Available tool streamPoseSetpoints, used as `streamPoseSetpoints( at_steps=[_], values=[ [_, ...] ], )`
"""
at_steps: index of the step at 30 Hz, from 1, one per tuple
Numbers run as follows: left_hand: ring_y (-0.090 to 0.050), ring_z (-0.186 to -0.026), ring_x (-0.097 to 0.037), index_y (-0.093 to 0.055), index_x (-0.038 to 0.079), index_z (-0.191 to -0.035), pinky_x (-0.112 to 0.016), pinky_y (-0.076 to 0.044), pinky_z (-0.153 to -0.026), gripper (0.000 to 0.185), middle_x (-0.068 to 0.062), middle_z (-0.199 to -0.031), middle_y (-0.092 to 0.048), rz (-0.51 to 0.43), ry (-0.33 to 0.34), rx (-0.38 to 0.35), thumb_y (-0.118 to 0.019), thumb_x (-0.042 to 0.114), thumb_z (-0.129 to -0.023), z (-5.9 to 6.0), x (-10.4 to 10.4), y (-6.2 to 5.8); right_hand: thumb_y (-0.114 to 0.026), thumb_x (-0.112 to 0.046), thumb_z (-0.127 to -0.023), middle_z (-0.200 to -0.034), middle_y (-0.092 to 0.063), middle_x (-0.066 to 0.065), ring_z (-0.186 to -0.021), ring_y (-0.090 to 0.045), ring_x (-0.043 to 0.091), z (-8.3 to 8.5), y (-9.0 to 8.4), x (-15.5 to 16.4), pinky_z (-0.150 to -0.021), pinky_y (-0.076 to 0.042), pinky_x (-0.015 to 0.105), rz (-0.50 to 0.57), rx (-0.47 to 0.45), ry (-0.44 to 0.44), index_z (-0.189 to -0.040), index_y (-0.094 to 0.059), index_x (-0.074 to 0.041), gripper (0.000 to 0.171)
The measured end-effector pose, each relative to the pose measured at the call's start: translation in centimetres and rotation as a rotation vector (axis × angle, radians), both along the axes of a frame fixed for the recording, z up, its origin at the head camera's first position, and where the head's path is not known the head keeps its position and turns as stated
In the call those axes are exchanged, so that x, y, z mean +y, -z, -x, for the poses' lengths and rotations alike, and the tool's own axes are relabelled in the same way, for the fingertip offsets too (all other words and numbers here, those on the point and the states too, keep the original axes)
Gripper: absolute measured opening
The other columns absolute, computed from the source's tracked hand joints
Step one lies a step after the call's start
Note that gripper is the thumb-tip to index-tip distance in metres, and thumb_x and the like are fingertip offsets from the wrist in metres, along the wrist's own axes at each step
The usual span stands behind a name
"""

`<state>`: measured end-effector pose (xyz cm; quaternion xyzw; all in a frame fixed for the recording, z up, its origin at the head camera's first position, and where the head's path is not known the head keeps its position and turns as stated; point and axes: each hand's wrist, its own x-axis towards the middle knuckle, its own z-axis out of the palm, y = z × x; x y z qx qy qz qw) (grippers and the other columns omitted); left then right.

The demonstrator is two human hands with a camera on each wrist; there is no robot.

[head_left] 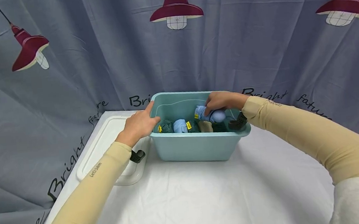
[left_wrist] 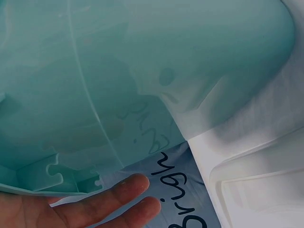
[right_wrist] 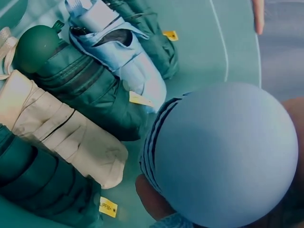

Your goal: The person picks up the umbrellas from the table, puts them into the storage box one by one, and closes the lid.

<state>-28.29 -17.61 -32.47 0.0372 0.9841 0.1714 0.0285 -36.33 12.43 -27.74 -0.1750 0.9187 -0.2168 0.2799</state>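
Note:
In the head view a teal plastic bin (head_left: 192, 146) stands on the table with several folded umbrellas lying inside. My right hand (head_left: 222, 100) reaches over the bin and grips a light blue folded umbrella (head_left: 201, 112). Its round handle end (right_wrist: 228, 152) fills much of the right wrist view. Below it lie a beige umbrella (right_wrist: 66, 128), another light blue umbrella (right_wrist: 133, 61) and dark green umbrellas (right_wrist: 90, 90). My left hand (head_left: 138, 126) rests at the bin's left rim, with straight fingers (left_wrist: 118, 192) outside the wall in the left wrist view.
A white lid (head_left: 104, 144) lies left of the bin, partly under my left arm. White cloth (head_left: 200, 196) covers the table. A grey-blue curtain (head_left: 113, 60) with printed lamps and lettering hangs close behind the bin.

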Motion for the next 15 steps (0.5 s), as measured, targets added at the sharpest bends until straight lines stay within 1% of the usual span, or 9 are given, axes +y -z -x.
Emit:
streamPoseSetpoints(
  at_steps=[2,5,6,8,10,12,15],
  values=[
    [-0.060,-0.079,-0.028,-0.007,0.029,-0.164,-0.041,-0.045,-0.064,0.077,-0.012,-0.100,-0.066,0.000,-0.003,-0.006,-0.042,0.050,-0.099,0.0,0.1,0.0,-0.070,-0.016,-0.088,-0.075,-0.058,0.003,-0.064,-0.053,0.014,0.1,0.3,-0.1,-0.059,-0.046,0.028,0.002,-0.012,-0.004,-0.084,-0.067,-0.005,0.011],
    [-0.060,-0.077,-0.028,-0.007,0.029,-0.164,-0.041,-0.045,-0.063,0.076,-0.012,-0.091,-0.064,-0.004,-0.002,-0.011,-0.042,0.050,-0.099,0.0,0.1,0.0,-0.070,-0.013,-0.086,-0.071,-0.055,0.001,-0.063,-0.053,0.014,0.1,0.7,-0.4,-0.059,-0.046,0.028,0.009,-0.039,0.021,-0.074,-0.062,-0.010,0.015],
    [-0.060,-0.077,-0.028,-0.007,0.029,-0.164,-0.041,-0.045,-0.063,0.076,-0.012,-0.090,-0.064,-0.004,-0.005,-0.014,-0.041,0.050,-0.099,0.0,0.1,0.1,-0.070,-0.012,-0.086,-0.070,-0.055,0.001,-0.063,-0.052,0.014,0.0,0.8,-0.6,-0.058,-0.046,0.028,0.008,-0.045,0.027,-0.072,-0.059,-0.010,0.017],
    [-0.060,-0.078,-0.027,-0.007,0.029,-0.164,-0.041,-0.045,-0.063,0.076,-0.012,-0.097,-0.066,-0.002,-0.008,-0.008,-0.042,0.050,-0.099,0.0,0.1,0.1,-0.070,-0.012,-0.086,-0.071,-0.055,0.001,-0.063,-0.053,0.014,0.0,1.0,-0.9,-0.059,-0.047,0.028,0.002,-0.065,0.034,-0.071,-0.058,-0.011,0.019],
    [-0.059,-0.077,-0.027,-0.006,0.030,-0.164,-0.041,-0.045,-0.062,0.076,-0.013,-0.099,-0.066,-0.005,-0.013,-0.013,-0.042,0.051,-0.100,-0.1,0.0,0.1,-0.070,-0.013,-0.087,-0.073,-0.057,0.001,-0.065,-0.054,0.014,0.0,1.2,-1.3,-0.060,-0.048,0.028,-0.011,-0.082,0.032,-0.073,-0.059,-0.010,0.019],
    [-0.059,-0.075,-0.027,-0.006,0.030,-0.164,-0.040,-0.045,-0.061,0.076,-0.013,-0.097,-0.065,-0.006,-0.015,-0.014,-0.041,0.051,-0.099,-0.1,-0.1,0.1,-0.069,-0.015,-0.089,-0.075,-0.058,0.002,-0.066,-0.056,0.014,0.2,1.2,-1.6,-0.061,-0.049,0.028,-0.035,-0.099,0.022,-0.075,-0.060,-0.009,0.018],
    [-0.058,-0.073,-0.028,-0.005,0.031,-0.164,-0.040,-0.044,-0.061,0.077,-0.012,-0.090,-0.063,-0.007,-0.011,-0.016,-0.040,0.051,-0.099,-0.1,0.0,0.1,-0.068,-0.018,-0.092,-0.081,-0.062,0.003,-0.070,-0.058,0.014,0.6,1.3,-1.9,-0.063,-0.051,0.027,-0.063,-0.132,0.008,-0.084,-0.066,-0.005,0.015]
  ],
)
